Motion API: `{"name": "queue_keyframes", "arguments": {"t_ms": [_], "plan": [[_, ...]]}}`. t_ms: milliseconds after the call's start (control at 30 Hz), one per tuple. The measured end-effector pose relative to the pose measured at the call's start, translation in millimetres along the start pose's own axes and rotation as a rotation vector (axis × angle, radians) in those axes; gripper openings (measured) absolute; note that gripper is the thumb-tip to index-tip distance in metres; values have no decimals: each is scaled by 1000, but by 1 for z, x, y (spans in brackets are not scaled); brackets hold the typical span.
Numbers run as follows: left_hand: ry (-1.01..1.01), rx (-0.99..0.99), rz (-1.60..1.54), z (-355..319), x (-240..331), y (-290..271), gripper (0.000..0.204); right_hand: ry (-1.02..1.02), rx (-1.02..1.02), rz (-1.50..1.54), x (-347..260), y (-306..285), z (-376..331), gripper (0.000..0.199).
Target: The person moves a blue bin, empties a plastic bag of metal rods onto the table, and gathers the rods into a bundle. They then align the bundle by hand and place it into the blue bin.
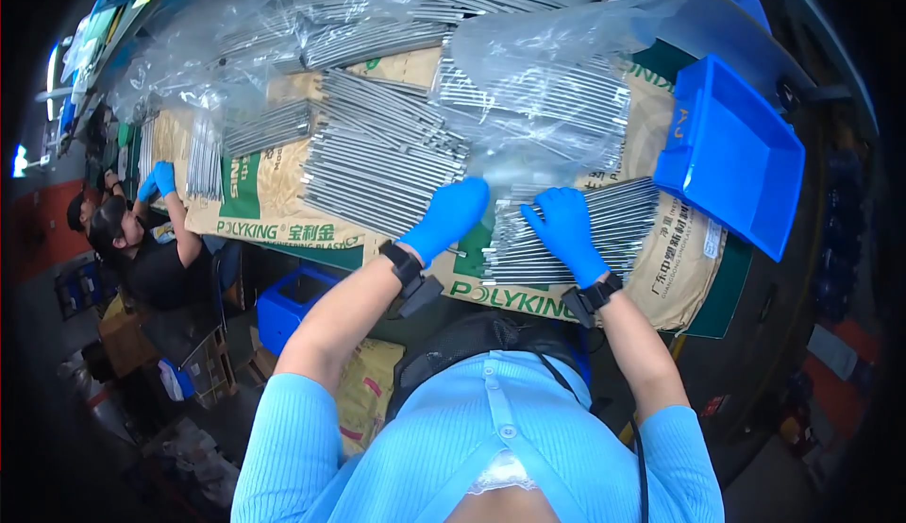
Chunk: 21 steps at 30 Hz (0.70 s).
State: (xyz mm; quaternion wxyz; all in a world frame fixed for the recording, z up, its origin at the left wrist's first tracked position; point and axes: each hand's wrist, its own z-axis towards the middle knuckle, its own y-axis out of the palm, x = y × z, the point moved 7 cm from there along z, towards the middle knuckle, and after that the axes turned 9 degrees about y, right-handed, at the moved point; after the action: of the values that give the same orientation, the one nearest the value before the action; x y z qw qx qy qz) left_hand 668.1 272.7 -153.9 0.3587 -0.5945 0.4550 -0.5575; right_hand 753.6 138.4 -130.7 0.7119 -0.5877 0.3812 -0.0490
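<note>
Dark green table (731, 295), spread with brown paper sacks (694, 287), fills the middle of a dim workshop whose floor shows along both sides. On a clock face read from between the two hands, the left heap of thin metal rods (368, 183) lies from 9 to 10 o'clock, its right ends just beside the blue-gloved left grip (448, 216). That hand is curled; whether it pinches a rod I cannot tell. The right rod pile (618, 235) lies under and around the blue-gloved right grip (568, 230), which rests palm down, thumb held apart from the fingers; whether the fingertips grasp anything is hidden.

At 2 o'clock a blue bin (746, 160) tilts at the table edge, its inner walls and floor in view. At 8 o'clock, below the table, sits another blue container (288, 311), too dark inside to read.

Crumpled clear plastic (557, 42) covers part of the rods at 12 o'clock, blurring them; more plastic sheeting (203, 60) drapes the rods around 10 to 11. Smaller rod bundles (269, 128) lie near 10 o'clock. Out at 9, a co-worker (156, 259) wearing blue gloves reaches onto the table.
</note>
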Motion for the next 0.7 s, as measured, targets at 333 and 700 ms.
{"name": "queue_keyframes", "arguments": {"t_ms": [333, 700], "plan": [[263, 775, -373, 56, 45, -190, 22, 54, 87, -77, 25, -1, 7, 27], [10, 628, -845, 88, 16, -261, 18, 105, 64, 280, 48, -2, 5, 27]]}}
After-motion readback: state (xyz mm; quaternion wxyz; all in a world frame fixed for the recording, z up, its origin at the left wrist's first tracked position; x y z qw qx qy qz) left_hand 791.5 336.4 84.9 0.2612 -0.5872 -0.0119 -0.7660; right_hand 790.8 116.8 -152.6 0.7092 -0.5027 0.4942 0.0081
